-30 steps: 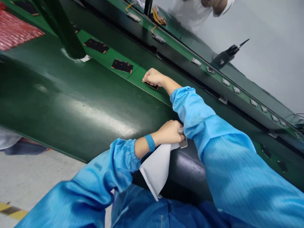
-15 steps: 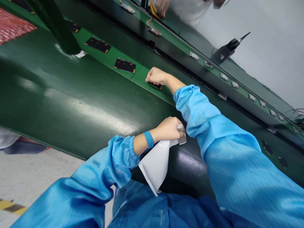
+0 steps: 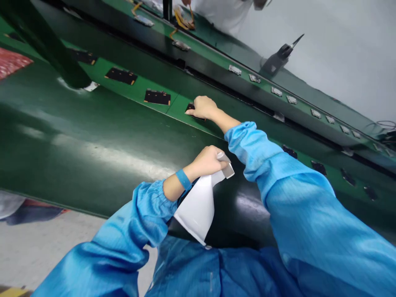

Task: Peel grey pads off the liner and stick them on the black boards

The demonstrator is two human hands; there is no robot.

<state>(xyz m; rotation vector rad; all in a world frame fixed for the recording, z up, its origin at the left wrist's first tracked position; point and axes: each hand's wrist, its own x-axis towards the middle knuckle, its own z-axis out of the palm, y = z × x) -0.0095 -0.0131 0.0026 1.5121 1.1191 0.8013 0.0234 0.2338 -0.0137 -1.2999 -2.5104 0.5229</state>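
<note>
My left hand point(image 3: 210, 161) is closed on a white sheet point(image 3: 198, 206), which looks like glossy paper. The sheet hangs from my fist towards my lap, and its greyish folded end sticks out past the fingers. Farther forward, my right hand point(image 3: 204, 107) lies over a flat black panel point(image 3: 198, 117) on the green belt. The fingers are curled under, with the thumb pointing left across the panel; whether they hold anything is hidden. Left of it on the belt lies another black panel point(image 3: 157, 97) with copper-coloured corners.
More black panels point(image 3: 121, 76) line the belt on both sides. A dark green post point(image 3: 52, 49) stands at left near red bubble wrap point(image 3: 14, 62). Small metallic parts point(image 3: 235, 70) sit on a raised rail behind, beside a black holder point(image 3: 275, 62). A co-worker's hand point(image 3: 185, 20) shows beyond.
My view has shifted slightly. The right hand stays at the same panel, its thumb now stretched out to the left. My left hand still grips the white sheet.
</note>
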